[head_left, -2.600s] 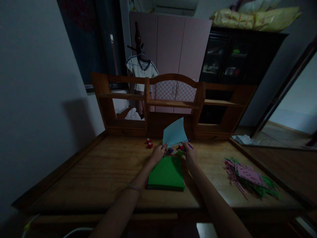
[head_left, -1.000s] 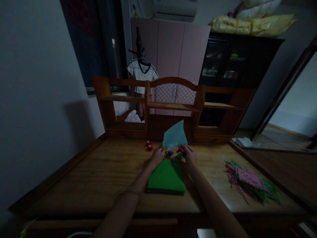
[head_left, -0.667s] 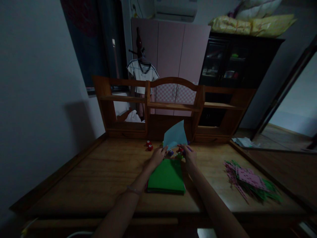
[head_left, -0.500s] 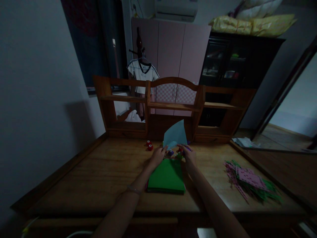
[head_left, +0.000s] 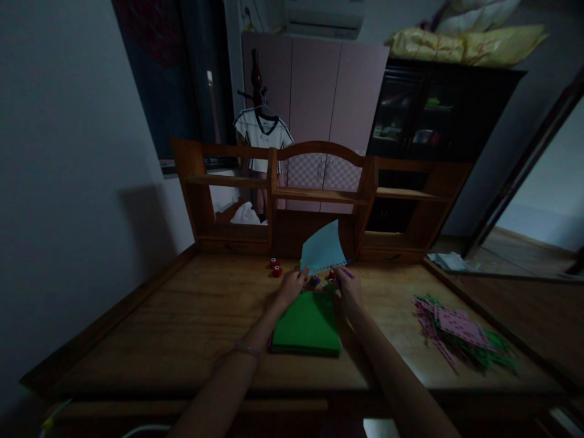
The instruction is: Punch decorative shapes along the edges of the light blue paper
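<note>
Light-blue sheet (head_left: 322, 249) held upright over desk (head_left: 182, 316), beyond green paper stack (head_left: 306, 324); lower edge pinched by left hand (head_left: 291, 285), right hand (head_left: 349, 285) closed on small punch. Punching step underway; steady alignment needed next.

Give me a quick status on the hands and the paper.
Left hand grips blue paper, sheet raised off desk. Right hand at its lower edge, grip unclear. Small punches close by.

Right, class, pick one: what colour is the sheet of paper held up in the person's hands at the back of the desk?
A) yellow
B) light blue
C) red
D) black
B: the light blue sheet stands up between the left hand and right hand, behind the green paper stack.
</note>
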Demonstrator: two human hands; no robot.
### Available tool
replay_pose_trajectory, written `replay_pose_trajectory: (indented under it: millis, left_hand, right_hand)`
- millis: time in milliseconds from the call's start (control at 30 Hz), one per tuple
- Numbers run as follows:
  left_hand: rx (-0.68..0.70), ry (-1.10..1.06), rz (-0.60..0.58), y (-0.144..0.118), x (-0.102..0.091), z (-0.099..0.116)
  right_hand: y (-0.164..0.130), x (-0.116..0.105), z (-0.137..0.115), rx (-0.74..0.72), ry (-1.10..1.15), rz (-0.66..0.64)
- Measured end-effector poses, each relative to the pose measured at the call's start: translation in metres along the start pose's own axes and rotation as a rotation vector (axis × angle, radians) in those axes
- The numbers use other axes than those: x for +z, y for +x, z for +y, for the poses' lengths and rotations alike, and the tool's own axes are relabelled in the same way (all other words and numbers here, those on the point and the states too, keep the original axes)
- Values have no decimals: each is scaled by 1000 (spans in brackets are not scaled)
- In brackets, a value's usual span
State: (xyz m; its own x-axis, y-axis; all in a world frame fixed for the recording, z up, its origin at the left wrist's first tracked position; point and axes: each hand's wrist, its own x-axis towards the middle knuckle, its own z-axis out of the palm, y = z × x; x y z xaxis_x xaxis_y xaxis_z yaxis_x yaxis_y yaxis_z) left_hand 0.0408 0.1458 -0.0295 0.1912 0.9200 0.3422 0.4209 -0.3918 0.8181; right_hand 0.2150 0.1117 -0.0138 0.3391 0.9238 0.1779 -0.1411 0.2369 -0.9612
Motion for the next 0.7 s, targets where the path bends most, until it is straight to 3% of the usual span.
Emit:
replay_pose_trajectory:
  millis: [700]
  left_hand:
    - [-3, -25, -16, 0, 0, 1]
  right_hand:
    - [2, -1, -1, -40, -18, 54]
